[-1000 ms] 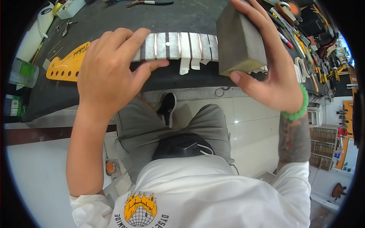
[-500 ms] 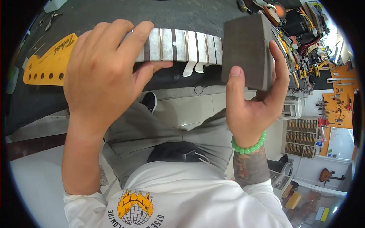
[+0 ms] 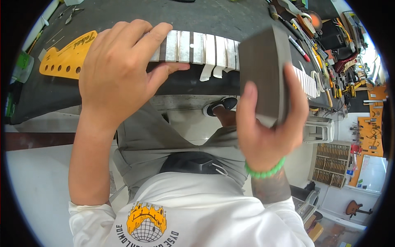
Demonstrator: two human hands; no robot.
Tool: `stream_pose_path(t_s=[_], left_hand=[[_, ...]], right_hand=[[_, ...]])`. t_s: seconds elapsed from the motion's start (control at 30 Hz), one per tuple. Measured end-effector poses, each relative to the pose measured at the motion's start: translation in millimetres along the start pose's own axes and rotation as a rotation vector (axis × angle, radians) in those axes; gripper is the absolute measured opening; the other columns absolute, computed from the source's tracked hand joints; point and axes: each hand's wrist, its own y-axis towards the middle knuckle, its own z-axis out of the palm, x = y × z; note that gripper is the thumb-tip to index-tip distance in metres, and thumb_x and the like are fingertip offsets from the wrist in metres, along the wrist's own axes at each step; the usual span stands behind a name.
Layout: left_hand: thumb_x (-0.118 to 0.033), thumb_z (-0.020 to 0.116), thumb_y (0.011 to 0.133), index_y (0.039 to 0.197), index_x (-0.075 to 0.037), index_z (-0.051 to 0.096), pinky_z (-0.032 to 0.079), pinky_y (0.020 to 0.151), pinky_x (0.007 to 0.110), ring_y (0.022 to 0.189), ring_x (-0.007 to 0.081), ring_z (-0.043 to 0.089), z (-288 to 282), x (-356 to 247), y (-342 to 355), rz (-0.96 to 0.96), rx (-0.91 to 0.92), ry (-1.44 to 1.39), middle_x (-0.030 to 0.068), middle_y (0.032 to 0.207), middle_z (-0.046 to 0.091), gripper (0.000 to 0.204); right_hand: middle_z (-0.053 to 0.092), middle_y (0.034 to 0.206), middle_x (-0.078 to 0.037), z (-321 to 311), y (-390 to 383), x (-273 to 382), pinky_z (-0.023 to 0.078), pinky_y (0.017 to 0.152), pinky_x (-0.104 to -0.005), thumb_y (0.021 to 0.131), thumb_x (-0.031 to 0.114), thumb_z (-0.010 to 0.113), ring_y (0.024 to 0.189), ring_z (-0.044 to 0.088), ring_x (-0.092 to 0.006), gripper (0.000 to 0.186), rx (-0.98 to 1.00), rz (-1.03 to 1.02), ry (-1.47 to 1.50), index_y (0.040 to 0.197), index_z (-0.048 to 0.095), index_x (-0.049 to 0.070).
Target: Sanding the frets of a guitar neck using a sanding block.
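A guitar neck lies across the bench, its yellow headstock at the left. Pale tape strips cover the fretboard between the frets, and loose tape ends hang over the near edge. My left hand wraps the neck close to the headstock, thumb along the near side and fingers over the top. In my right hand is a thick dark grey sanding block, pinched between thumb and fingers. It is tilted in front of the upper frets and hides part of them; whether it touches them I cannot tell.
The dark bench top extends behind the neck. Tools crowd its right side, among them a red-and-white marker and a roll of tape. A white stool stands on the floor at the right.
My right hand has brought the sanding block nearer to me, blurred by motion, uncovering the neck's right end. My left hand keeps its grip. A shoe below shows farther right.
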Motion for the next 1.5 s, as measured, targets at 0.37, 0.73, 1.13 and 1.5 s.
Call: stream_pose_path(t_s=[0.37,0.73,1.13,1.5], left_hand=[[-0.028,0.089,0.069,0.119,-0.008,0.074,0.050,0.076,0.039,0.090,0.0267,0.064,2.7,1.4,4.4,-0.013,-0.002,-0.014,0.0068,0.100,0.068,0.055],[-0.031,0.090,0.067,0.117,-0.007,0.074,0.050,0.077,0.040,0.089,0.0275,0.064,1.7,6.7,-1.0,-0.019,0.032,-0.032,0.0075,0.101,0.067,0.058],[-0.031,0.089,0.068,0.120,-0.007,0.074,0.050,0.078,0.039,0.090,0.0277,0.065,-5.0,1.1,7.9,-0.046,0.095,-0.029,0.0080,0.102,0.067,0.059],[-0.032,0.090,0.066,0.121,-0.006,0.075,0.050,0.078,0.039,0.090,0.0278,0.065,-4.4,6.2,0.3,-0.043,0.091,0.004,0.0083,0.103,0.068,0.063]], right_hand=[[0.075,0.115,-0.013,42.0,68.4,-3.8,0.060,0.085,-0.0342,0.087,0.005,0.077,0.089,0.075,-0.0230,0.044,0.230,0.309,-0.098,0.130,0.066,0.004],[0.066,0.127,-0.023,0.1,1.7,16.9,0.058,0.087,-0.0382,0.081,-0.003,0.078,0.104,0.070,-0.0316,0.058,0.112,0.076,-0.002,0.134,0.055,-0.011],[0.069,0.124,-0.023,-25.1,-0.6,16.6,0.060,0.083,-0.0370,0.076,-0.007,0.079,0.100,0.071,-0.0352,0.061,0.149,0.087,0.041,0.134,0.058,-0.011],[0.070,0.124,-0.017,27.6,45.5,-8.4,0.059,0.090,-0.0335,0.083,0.003,0.081,0.102,0.074,-0.0256,0.053,0.176,0.081,-0.007,0.132,0.062,-0.007]])
